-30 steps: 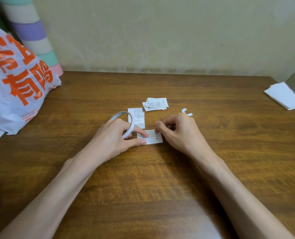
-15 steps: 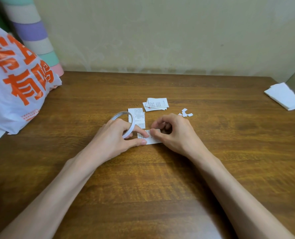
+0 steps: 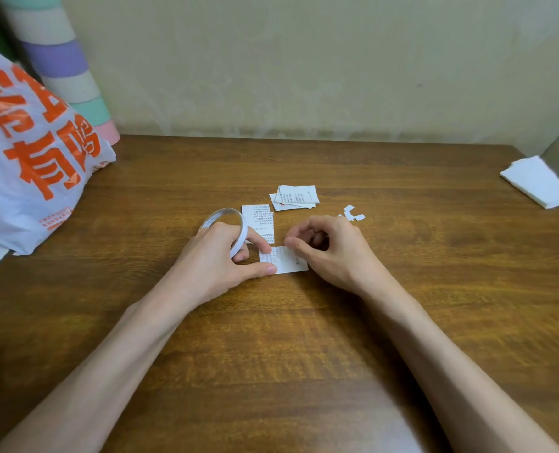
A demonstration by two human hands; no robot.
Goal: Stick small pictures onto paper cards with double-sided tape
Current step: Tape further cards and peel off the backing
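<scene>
At table point(image 3: 271, 354) centre: card point(image 3: 286, 264), flat. Your left hand point(image 3: 212, 256): tape point(image 3: 225, 214) ringed round curled fingers, thumb and forefinger pressing card's left edge. Your right hand point(image 3: 333, 253): fingers curled, pinching card's top edge.

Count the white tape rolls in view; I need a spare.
1: the tape roll is hooked over the left hand's fingers. The plastic bag may hide others.

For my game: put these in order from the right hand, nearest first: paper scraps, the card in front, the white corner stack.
1. card, at the right hand fingertips.
2. paper scraps, just behind it.
3. white stack, far right corner.
</scene>
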